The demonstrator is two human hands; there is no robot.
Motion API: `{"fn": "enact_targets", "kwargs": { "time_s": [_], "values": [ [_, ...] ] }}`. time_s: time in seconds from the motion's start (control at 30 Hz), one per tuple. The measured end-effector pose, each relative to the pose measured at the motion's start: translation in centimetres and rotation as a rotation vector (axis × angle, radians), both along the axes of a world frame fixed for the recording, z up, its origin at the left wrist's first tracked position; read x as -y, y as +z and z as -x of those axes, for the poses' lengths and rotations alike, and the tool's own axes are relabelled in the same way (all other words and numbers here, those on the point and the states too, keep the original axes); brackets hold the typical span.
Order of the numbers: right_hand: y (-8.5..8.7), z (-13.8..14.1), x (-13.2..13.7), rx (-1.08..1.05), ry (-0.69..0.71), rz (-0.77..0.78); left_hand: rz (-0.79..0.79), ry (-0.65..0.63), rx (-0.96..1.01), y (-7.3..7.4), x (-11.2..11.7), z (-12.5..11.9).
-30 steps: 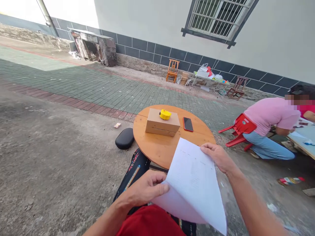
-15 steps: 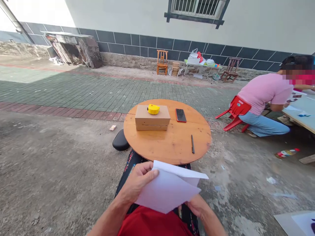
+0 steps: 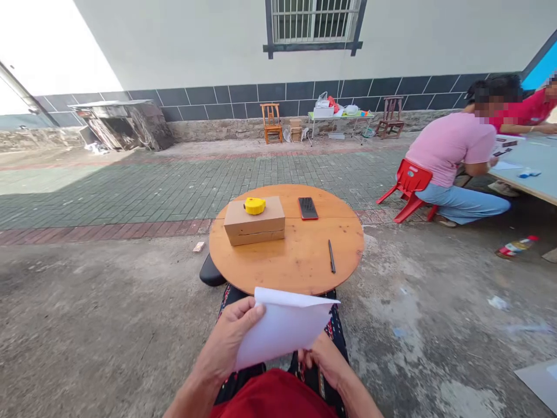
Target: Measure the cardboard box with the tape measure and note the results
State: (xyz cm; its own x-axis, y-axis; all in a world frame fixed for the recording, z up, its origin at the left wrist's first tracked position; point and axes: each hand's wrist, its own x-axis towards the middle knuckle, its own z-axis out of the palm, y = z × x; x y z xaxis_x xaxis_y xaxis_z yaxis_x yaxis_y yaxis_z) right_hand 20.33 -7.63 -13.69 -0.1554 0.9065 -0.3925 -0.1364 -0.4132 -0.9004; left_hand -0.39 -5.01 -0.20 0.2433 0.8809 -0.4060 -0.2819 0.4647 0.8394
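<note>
I hold a folded white sheet of paper [image 3: 285, 325] over my lap, below the near edge of a round wooden table [image 3: 300, 261]. My left hand [image 3: 228, 339] pinches the sheet's left edge, thumb on top. My right hand [image 3: 324, 360] grips the sheet from underneath at its lower right and is partly hidden by it. On the table stand a cardboard box [image 3: 255, 223] with a yellow tape measure [image 3: 255, 205] on top, a dark phone [image 3: 308, 208] and a black pen [image 3: 331, 256].
A black cushion [image 3: 211, 273] lies on the concrete under the table's left side. At the right, a person in a pink shirt [image 3: 450, 154] sits on a tipped red chair [image 3: 407, 184] at another table [image 3: 533, 168]. Chairs and a small table stand along the far wall.
The sheet has been folded down from an open page into a smaller shape held low over my lap. My right hand moved from its top edge to underneath. The view swung left.
</note>
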Motion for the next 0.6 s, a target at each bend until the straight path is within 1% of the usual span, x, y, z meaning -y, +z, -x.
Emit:
{"fn": "enact_targets", "kwargs": {
  "time_s": [0.07,0.13,0.23,0.3,0.37,0.43,0.5,0.6],
  "values": [
    [0.3,-1.0,-0.3,0.049,-0.152,-0.038,-0.011,0.018,0.023,0.2,0.1,-0.2],
    [1.0,-2.5,-0.3,0.106,-0.284,-0.079,-0.032,0.015,0.026,0.4,0.1,-0.4],
    [2.4,-5.3,0.2,0.192,-0.421,-0.125,-0.071,-0.034,-0.018,0.8,0.2,-0.7],
    [3.4,-6.8,0.7,0.238,-0.468,-0.161,-0.086,-0.058,-0.062,0.9,0.2,-1.1],
    [4.3,-7.8,1.3,0.245,-0.464,-0.217,-0.098,-0.069,-0.092,1.0,0.3,-1.4],
    [5.2,-8.1,1.7,0.197,-0.393,-0.273,-0.114,-0.093,-0.096,1.0,0.3,-1.7],
    [5.9,-7.9,2.1,0.116,-0.295,-0.307,-0.141,-0.129,-0.097,0.8,0.4,-1.8],
    [6.7,-6.8,2.5,-0.051,-0.177,-0.307,-0.189,-0.185,-0.131,0.6,0.4,-1.8]
  ]
}}
